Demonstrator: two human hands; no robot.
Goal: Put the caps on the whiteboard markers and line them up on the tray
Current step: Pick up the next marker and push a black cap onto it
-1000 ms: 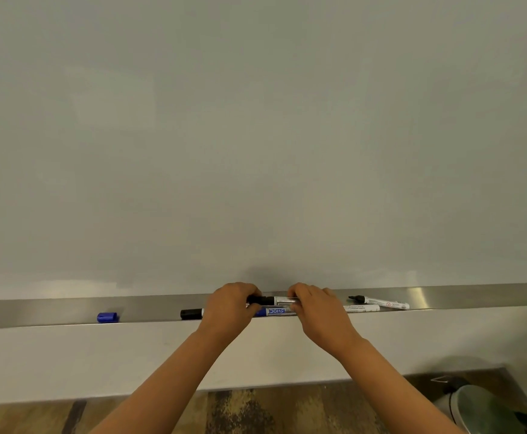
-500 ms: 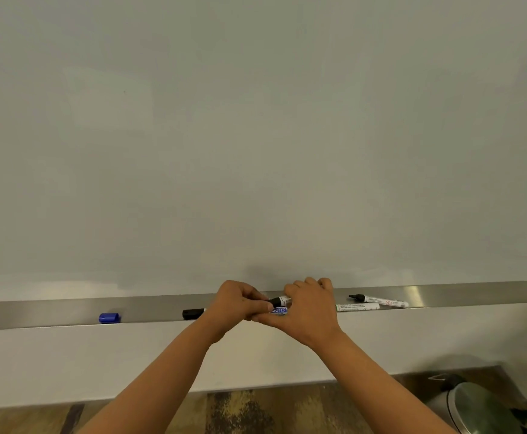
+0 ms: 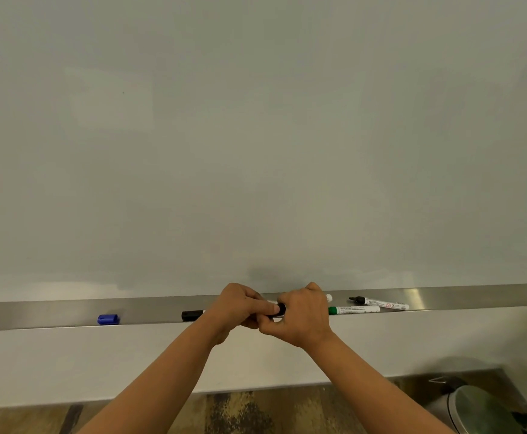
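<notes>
A wide whiteboard point(image 3: 255, 136) fills most of the view, with a long metal tray point(image 3: 52, 314) along its lower edge. Both forearms reach up to the tray's middle. The left hand point(image 3: 237, 306) and right hand point(image 3: 301, 314) meet there, fingers curled and pinching a marker point(image 3: 279, 309) with a black end between them. On the tray lie a green marker point(image 3: 353, 309), an uncapped black marker point(image 3: 379, 302), a black cap end point(image 3: 190, 315) and a blue cap point(image 3: 108, 319).
</notes>
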